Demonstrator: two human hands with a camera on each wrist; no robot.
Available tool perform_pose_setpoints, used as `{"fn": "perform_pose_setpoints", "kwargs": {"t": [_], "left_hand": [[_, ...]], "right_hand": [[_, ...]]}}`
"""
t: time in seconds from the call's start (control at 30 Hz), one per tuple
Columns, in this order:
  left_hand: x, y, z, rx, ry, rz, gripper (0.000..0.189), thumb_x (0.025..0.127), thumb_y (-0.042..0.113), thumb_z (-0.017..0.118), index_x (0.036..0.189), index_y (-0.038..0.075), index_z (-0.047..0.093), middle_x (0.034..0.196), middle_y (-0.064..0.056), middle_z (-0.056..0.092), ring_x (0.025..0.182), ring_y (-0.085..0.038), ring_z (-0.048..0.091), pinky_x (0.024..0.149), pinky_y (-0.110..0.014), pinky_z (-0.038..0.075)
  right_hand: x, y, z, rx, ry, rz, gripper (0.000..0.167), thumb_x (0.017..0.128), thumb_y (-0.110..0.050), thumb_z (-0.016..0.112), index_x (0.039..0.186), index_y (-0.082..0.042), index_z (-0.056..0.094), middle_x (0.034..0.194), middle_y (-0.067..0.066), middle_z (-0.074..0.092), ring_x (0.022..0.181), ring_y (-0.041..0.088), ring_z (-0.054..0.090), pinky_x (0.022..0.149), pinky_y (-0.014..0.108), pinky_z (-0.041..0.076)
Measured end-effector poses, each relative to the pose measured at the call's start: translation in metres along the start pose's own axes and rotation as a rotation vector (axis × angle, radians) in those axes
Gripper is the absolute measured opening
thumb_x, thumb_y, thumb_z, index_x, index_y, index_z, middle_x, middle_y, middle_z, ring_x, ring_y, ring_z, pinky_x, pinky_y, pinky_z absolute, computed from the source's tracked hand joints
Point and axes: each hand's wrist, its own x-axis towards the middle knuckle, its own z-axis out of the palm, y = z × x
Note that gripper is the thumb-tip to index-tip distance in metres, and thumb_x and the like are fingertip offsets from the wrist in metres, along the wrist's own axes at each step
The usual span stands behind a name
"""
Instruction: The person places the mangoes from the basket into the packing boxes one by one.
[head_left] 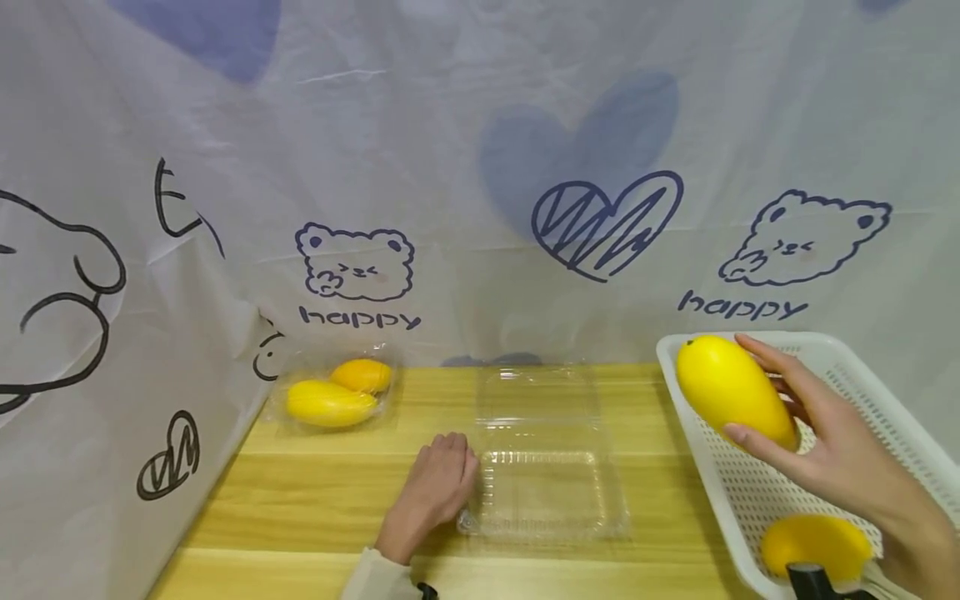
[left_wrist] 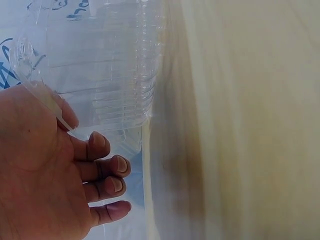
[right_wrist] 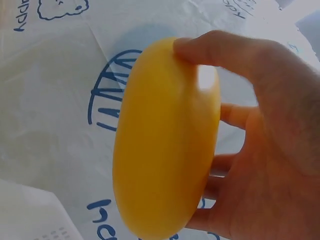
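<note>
Right hand (head_left: 825, 450) up above the white basket (head_left: 885, 392), fingers and thumb wrapped round a yellow mango (head_left: 735, 390), lifted clear of the mesh. From the right wrist view, same mango (right_wrist: 167, 140) filling the frame, thumb (right_wrist: 220, 50) across the top, fingers curled behind, printed sheet (right_wrist: 60, 125) as the backdrop. Second mango (head_left: 816, 546) lying low in the basket's near corner, just beside the wrist.

Left hand (head_left: 431, 492) down on the wooden table (head_left: 315, 492), fingers loosely bent against the left edge of the open clear box (head_left: 543, 492). From the left wrist view, fingertips (left_wrist: 107, 165) curled next to the ribbed wall of the box (left_wrist: 115, 70), thumb side touching its corner flange; holding it or merely resting against it, cannot tell. Box lying mid-table, lid (head_left: 538, 396) swung open toward the back, tray empty.

Far left at the back, a closed clear pack (head_left: 337, 392) with two mangoes inside, hard against the sheet, well apart from both hands.
</note>
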Motion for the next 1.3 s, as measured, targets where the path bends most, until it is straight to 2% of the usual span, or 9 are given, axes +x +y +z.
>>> {"fn": "perform_pose_setpoints", "kwargs": {"t": [0.23,0.47,0.57,0.7,0.8,0.9,1.13,1.3], "left_hand": [[0.000,-0.001,0.000,-0.016,-0.002,0.011,0.024,0.107,0.017,0.038,0.088,0.007,0.049,0.081,-0.004,0.045,0.080,-0.024,0.046,0.079,-0.045,0.043],[0.002,-0.001,0.000,-0.023,0.003,0.031,0.023,0.105,0.015,0.038,0.087,0.006,0.049,0.080,-0.004,0.045,0.079,-0.024,0.047,0.078,-0.044,0.044],[0.002,-0.001,0.001,-0.021,0.002,0.028,0.023,0.105,0.015,0.039,0.087,0.006,0.049,0.080,-0.004,0.046,0.079,-0.025,0.048,0.079,-0.045,0.044],[0.001,-0.001,0.000,-0.029,-0.005,0.018,0.023,0.106,0.015,0.039,0.088,0.006,0.050,0.081,-0.004,0.046,0.080,-0.025,0.047,0.079,-0.045,0.044],[0.000,-0.001,-0.001,-0.036,-0.014,0.013,0.023,0.106,0.015,0.039,0.088,0.006,0.050,0.080,-0.004,0.046,0.079,-0.024,0.046,0.078,-0.044,0.043],[0.000,0.000,-0.001,-0.041,-0.017,0.011,0.023,0.107,0.015,0.039,0.088,0.006,0.050,0.081,-0.004,0.046,0.080,-0.024,0.046,0.078,-0.044,0.043],[-0.001,-0.002,-0.001,-0.039,-0.014,0.007,0.023,0.107,0.015,0.039,0.088,0.007,0.050,0.081,-0.004,0.046,0.079,-0.024,0.046,0.077,-0.043,0.042],[0.000,-0.003,-0.002,-0.043,-0.021,0.004,0.023,0.106,0.016,0.039,0.089,0.006,0.050,0.081,-0.004,0.046,0.080,-0.025,0.047,0.079,-0.044,0.043]], "right_hand": [[0.003,-0.011,0.011,-0.008,-0.034,0.024,0.092,0.082,-0.020,0.088,0.158,-0.034,0.037,0.149,0.005,0.050,0.113,0.003,0.049,0.090,0.003,0.033],[0.007,-0.016,0.021,-0.008,-0.091,-0.052,0.091,0.082,-0.021,0.088,0.158,-0.027,0.038,0.151,0.007,0.050,0.112,0.014,0.054,0.090,0.011,0.040],[0.010,-0.018,0.027,-0.018,-0.107,-0.050,0.089,0.083,-0.024,0.087,0.158,-0.028,0.038,0.152,0.006,0.050,0.113,0.020,0.057,0.090,0.013,0.042],[0.012,-0.022,0.035,-0.042,-0.128,-0.046,0.087,0.085,-0.030,0.086,0.158,-0.026,0.038,0.150,0.007,0.051,0.111,0.025,0.060,0.091,0.026,0.049],[0.012,-0.025,0.041,-0.055,-0.145,-0.051,0.086,0.085,-0.033,0.085,0.157,-0.022,0.039,0.148,0.008,0.052,0.109,0.025,0.061,0.089,0.043,0.052],[0.012,-0.029,0.045,-0.041,-0.158,-0.060,0.085,0.085,-0.034,0.085,0.156,-0.020,0.040,0.147,0.008,0.053,0.109,0.024,0.062,0.088,0.051,0.053],[0.013,-0.036,0.057,-0.022,-0.178,-0.103,0.082,0.085,-0.035,0.085,0.154,-0.022,0.042,0.146,0.000,0.055,0.110,0.019,0.061,0.088,0.051,0.054],[0.014,-0.039,0.066,-0.019,-0.190,-0.162,0.080,0.085,-0.037,0.085,0.153,-0.025,0.044,0.141,-0.006,0.057,0.104,0.010,0.059,0.085,0.044,0.055]]}}
